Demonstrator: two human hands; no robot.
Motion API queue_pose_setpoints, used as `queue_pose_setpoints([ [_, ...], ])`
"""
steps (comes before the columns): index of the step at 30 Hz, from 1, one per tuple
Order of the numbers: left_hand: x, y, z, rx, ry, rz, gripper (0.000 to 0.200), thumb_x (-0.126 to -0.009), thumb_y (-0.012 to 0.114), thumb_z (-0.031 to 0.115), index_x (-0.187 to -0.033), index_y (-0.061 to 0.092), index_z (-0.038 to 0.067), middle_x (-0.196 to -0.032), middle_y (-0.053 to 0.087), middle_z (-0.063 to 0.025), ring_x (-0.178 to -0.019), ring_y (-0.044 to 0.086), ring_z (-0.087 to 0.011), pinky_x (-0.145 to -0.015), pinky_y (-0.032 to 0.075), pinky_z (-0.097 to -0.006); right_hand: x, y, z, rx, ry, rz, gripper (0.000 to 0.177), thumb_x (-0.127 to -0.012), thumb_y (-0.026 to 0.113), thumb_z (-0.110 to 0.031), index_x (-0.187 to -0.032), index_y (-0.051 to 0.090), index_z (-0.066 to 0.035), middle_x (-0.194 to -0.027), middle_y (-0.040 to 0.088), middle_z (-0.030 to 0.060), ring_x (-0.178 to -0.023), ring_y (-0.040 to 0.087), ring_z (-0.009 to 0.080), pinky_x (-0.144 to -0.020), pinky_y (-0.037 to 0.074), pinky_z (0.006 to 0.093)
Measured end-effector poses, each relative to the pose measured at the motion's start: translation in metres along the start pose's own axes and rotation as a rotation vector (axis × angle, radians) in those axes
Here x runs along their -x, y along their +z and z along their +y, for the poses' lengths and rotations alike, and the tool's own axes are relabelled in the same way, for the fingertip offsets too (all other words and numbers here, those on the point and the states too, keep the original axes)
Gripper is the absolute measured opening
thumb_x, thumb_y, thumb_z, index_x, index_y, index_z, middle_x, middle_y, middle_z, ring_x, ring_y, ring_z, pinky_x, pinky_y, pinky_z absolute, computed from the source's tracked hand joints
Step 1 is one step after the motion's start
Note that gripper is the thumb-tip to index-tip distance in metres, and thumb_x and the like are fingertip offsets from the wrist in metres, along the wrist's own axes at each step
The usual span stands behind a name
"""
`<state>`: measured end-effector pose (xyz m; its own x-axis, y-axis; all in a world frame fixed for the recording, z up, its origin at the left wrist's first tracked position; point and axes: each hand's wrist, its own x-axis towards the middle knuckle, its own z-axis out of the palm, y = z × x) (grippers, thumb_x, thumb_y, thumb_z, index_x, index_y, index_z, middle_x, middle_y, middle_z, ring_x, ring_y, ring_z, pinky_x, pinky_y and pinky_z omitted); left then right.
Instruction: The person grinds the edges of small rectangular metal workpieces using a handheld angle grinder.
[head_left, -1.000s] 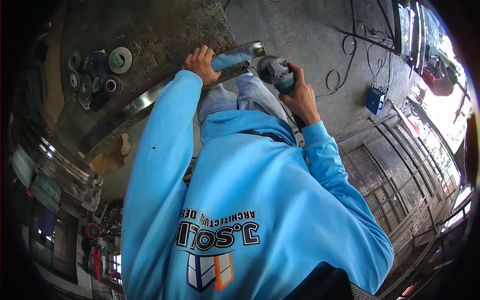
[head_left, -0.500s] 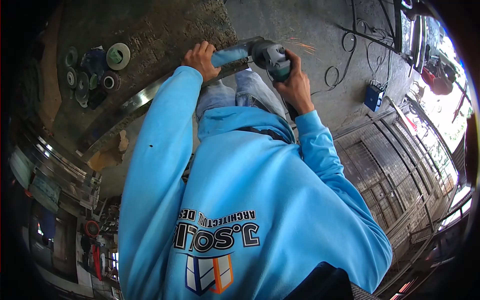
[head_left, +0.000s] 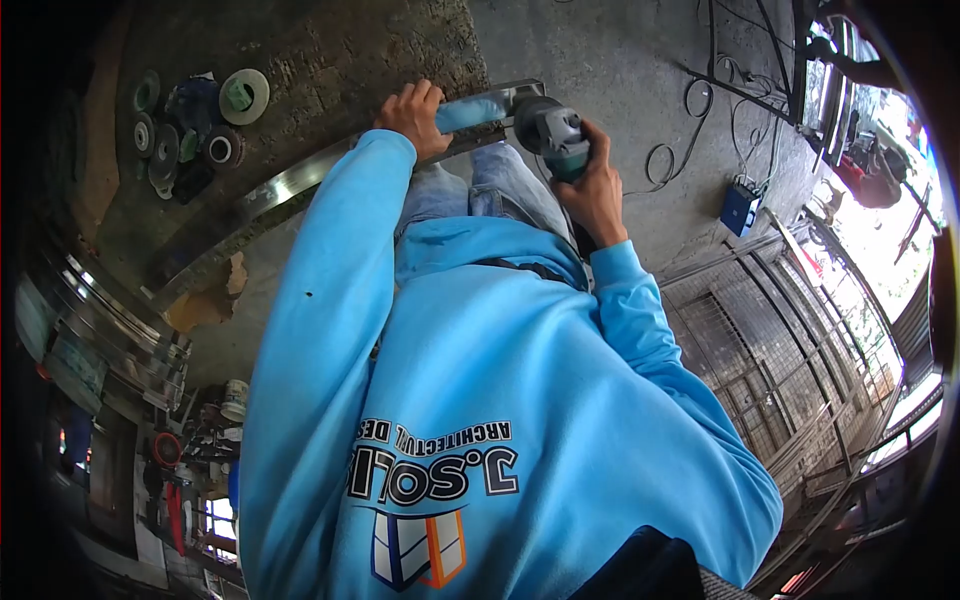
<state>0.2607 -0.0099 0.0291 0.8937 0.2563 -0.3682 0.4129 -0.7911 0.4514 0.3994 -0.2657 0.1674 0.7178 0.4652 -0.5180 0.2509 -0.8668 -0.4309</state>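
A long shiny metal bar (head_left: 290, 188) lies along the edge of the worktable (head_left: 330, 60), its near end jutting past the corner. My left hand (head_left: 413, 118) is closed over the bar a short way from that end, knuckles up. In my right hand (head_left: 594, 195) is an angle grinder (head_left: 552, 130), fingers wrapped round its green and grey body. The grinder's head overlaps the end of the bar in this view, and no sparks show.
Several grinding discs (head_left: 244, 97) lie at the table's left. A cable (head_left: 690, 130) loops over the concrete floor near a blue box (head_left: 741, 207). Wire mesh panels (head_left: 750, 340) stand at right, more metal lengths (head_left: 120, 320) at left.
The sparks beyond the grinder have gone. The grinder has dropped slightly towards me, uncovering more of the bar's end. My left hand keeps its hold on the bar.
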Motion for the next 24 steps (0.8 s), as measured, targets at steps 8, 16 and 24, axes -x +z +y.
queue_pose_setpoints([
  [8, 0.0, -0.001, 0.0, 0.008, 0.01, 0.0, 0.056, -0.07, 0.09, 0.031, -0.117, 0.067, 0.012, -0.119, 0.062, -0.0066, -0.118, 0.063, -0.0288, -0.098, 0.053, -0.0469, -0.016, -0.007, -0.003, -0.033, 0.055, 0.023, 0.094, -0.073, 0.079, -0.009, -0.155, 0.034, -0.017, -0.118, 0.073, 0.0316, -0.107, 0.071, 0.0534, -0.096, 0.057, 0.0563],
  [16, 0.0, 0.002, -0.004, 0.006, 0.01, 0.034, 0.056, -0.07, 0.09, 0.031, -0.117, 0.067, 0.012, -0.119, 0.063, -0.0069, -0.117, 0.064, -0.0288, -0.098, 0.054, -0.0469, 0.018, -0.011, 0.011, -0.024, 0.052, -0.007, 0.097, -0.072, 0.082, -0.012, -0.155, 0.033, -0.019, -0.12, 0.072, 0.0321, -0.11, 0.071, 0.0537, -0.098, 0.057, 0.0561],
  [24, -0.002, 0.008, -0.007, -0.026, 0.01, 0.043, 0.057, -0.071, 0.09, 0.034, -0.119, 0.067, 0.013, -0.12, 0.063, -0.0064, -0.118, 0.063, -0.0277, -0.098, 0.054, -0.0467, -0.017, 0.001, 0.007, -0.054, 0.022, 0.071, 0.095, -0.073, 0.082, -0.013, -0.155, 0.034, -0.018, -0.12, 0.072, 0.032, -0.107, 0.071, 0.0537, -0.094, 0.058, 0.0561],
])
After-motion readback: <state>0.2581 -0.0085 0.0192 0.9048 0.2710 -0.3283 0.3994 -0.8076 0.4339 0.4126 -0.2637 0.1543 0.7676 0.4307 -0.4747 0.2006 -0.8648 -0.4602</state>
